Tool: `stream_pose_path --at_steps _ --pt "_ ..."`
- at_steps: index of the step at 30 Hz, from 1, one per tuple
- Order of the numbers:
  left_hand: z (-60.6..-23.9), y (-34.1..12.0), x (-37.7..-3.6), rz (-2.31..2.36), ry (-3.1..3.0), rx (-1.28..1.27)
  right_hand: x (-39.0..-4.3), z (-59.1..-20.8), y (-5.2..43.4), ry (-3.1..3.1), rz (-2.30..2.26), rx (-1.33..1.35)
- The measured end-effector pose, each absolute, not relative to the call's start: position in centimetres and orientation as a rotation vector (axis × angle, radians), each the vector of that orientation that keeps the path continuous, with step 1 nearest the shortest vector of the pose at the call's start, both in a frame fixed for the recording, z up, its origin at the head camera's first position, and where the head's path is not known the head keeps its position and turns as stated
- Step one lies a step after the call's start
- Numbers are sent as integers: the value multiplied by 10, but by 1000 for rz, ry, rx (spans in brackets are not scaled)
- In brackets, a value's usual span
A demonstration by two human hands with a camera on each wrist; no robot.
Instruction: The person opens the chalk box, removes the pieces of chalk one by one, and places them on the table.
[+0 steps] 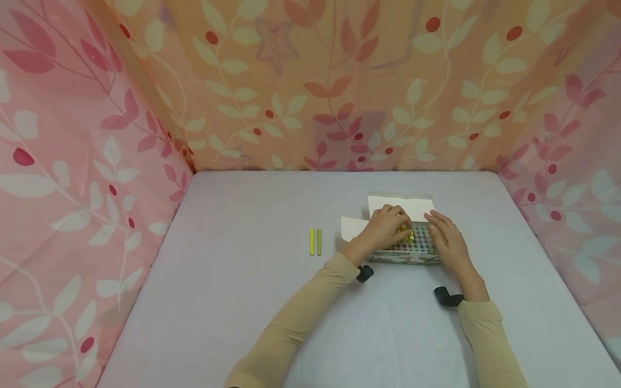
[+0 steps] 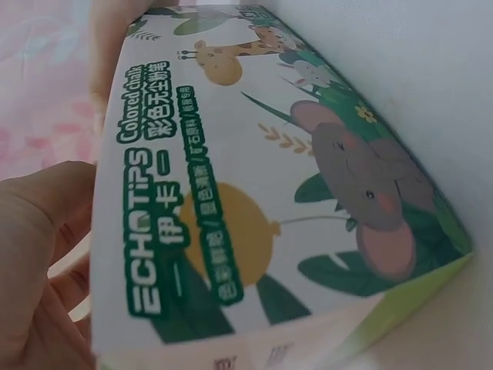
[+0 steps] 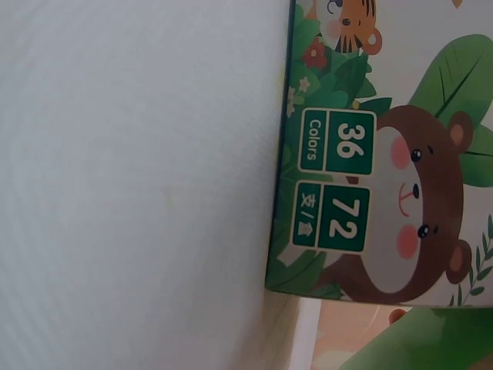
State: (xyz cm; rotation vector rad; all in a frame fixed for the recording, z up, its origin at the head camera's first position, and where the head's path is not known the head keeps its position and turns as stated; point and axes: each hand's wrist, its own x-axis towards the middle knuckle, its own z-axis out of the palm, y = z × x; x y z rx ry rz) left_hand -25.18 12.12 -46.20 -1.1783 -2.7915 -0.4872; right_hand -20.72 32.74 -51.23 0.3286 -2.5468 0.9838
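An upright box of coloured chalk (image 1: 406,257) stands on the table with its lid raised, showing rows of chalk ends. My left hand (image 1: 385,226) reaches over the box's left part, its curled fingers and thumb pinching yellow chalk (image 1: 411,236). In the left wrist view, the hand (image 2: 38,254) shows beside the printed front of the box (image 2: 231,154). The right hand (image 1: 448,240) rests against the box's right end, fingers fairly straight. The box's printed corner (image 3: 400,193) fills the right of the right wrist view, where no hand shows.
Two yellowish chalk sticks, a bright one (image 1: 312,242) and a duller one (image 1: 319,242), lie side by side left of the box. White lid flaps (image 1: 401,206) stick out behind and left. Patterned curtains (image 1: 301,86) enclose the white table (image 1: 233,302).
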Motion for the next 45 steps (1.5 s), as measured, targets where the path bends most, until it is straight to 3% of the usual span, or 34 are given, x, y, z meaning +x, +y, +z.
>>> stream_pose_path --at_steps 45 --pt "-468 129 -249 -453 -2721 -1092 -205 -510 326 -2553 984 337"
